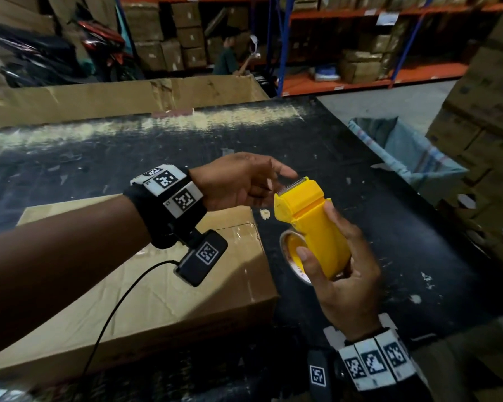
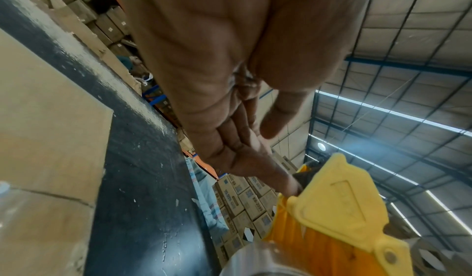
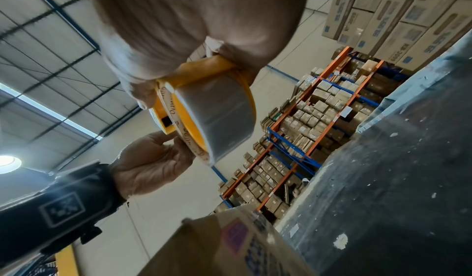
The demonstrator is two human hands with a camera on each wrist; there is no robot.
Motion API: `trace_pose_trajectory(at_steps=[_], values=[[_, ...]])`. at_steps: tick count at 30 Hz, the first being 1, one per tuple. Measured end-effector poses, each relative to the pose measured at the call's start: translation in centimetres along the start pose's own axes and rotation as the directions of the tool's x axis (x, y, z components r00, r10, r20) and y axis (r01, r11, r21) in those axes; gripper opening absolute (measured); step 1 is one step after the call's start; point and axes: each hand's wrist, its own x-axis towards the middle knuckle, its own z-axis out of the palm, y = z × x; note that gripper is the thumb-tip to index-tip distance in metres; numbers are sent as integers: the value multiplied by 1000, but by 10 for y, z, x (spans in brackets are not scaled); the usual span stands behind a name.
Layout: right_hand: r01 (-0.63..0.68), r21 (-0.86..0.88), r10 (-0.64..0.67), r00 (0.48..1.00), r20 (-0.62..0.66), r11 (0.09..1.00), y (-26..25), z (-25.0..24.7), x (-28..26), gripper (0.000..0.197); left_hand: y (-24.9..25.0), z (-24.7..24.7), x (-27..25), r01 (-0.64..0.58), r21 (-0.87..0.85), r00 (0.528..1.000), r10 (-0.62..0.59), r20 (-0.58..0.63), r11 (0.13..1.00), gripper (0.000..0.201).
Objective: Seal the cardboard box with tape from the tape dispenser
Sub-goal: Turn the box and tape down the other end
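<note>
1. The right hand (image 1: pixel 340 274) is wrapping its fingers and thumb around the body of the yellow tape dispenser (image 1: pixel 314 227), holding it up above the black desk (image 1: pixel 360 146) with the serrated blade end pointing away from the person.
2. The roll of clear tape (image 3: pixel 219 116) is sitting in the dispenser's lower end, next to the right thumb.
3. The left hand (image 1: pixel 238 181) is reaching across to the blade end, its fingers extended; the left wrist view is showing a fingertip (image 2: pixel 291 187) touching the dispenser just under its yellow head. Whether it is pinching the tape's end I cannot tell.
4. The cardboard box (image 1: pixel 163 282) is lying on the desk below the left forearm, just left of the dispenser, its top flaps folded flat.
5. Beyond the desk, shelving racks (image 1: pixel 360 53) are carrying stacked cartons, and a blue-grey sack (image 1: pixel 413 158) is hanging open at the desk's right edge.
</note>
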Motion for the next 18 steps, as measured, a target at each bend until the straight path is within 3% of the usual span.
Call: trace_pose_trajectory(at_steps=[2, 8, 13, 18], values=[[0, -34, -1, 1000, -27, 999, -9, 8, -3, 65, 0, -8, -5, 5, -27, 1000, -5, 27, 1000, 30], [-11, -129, 5, 999, -50, 992, -31, 28, -11, 68, 1, -29, -17, -52, 102, 994, 42, 97, 993, 40], [-20, -313, 23, 1000, 8, 950, -61, 44, -14, 68, 9, -54, -16, -92, 217, 995, 84, 45, 972, 38], [-117, -416, 113, 993, -35, 902, -98, 36, -38, 69, 39, -122, 0, -111, 214, 986, 135, -100, 971, 24]])
